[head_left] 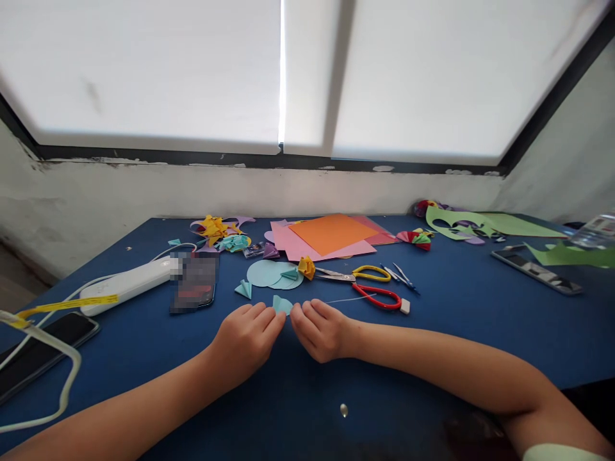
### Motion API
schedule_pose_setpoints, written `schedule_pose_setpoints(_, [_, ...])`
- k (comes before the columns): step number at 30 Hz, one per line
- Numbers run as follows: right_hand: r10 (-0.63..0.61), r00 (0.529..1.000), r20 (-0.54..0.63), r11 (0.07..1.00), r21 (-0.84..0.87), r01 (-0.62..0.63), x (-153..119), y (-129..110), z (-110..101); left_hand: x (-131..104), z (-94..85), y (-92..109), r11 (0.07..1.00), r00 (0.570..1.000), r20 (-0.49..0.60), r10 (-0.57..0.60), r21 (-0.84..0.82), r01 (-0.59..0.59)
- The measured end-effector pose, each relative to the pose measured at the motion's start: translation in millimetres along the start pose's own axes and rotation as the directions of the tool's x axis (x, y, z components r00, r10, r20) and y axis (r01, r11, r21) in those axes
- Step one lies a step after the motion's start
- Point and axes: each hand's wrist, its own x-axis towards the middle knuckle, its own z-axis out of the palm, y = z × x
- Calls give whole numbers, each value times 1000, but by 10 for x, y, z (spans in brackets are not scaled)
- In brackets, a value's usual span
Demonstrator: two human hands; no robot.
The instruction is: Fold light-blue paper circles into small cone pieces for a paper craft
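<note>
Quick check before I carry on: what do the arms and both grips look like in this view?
Both are bare human arms. The left grip and right grip are ungloved hands; no watch or bracelet shows. A pale sleeve edge shows on the right upper arm; no left sleeve is in view.

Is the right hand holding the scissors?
No, the scissors lie on the blue table, beyond the right hand and apart from it.
</note>
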Motion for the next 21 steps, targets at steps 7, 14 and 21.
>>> schedule_pose_setpoints(7, [-7,1000,14,1000,-15,7,42,-2,4,27,-12,16,985,989,-49,136,111,-130])
schedule_pose_setpoints(14, [-2,1000,21,999,-48,3,57,-15,7,38,26,25,986,991,-43,123,120,-117])
schedule_pose_setpoints(21, [56,998,-17,998,-35,-57,58,-16,2,32,40,15,990,992,-55,113,87,-108])
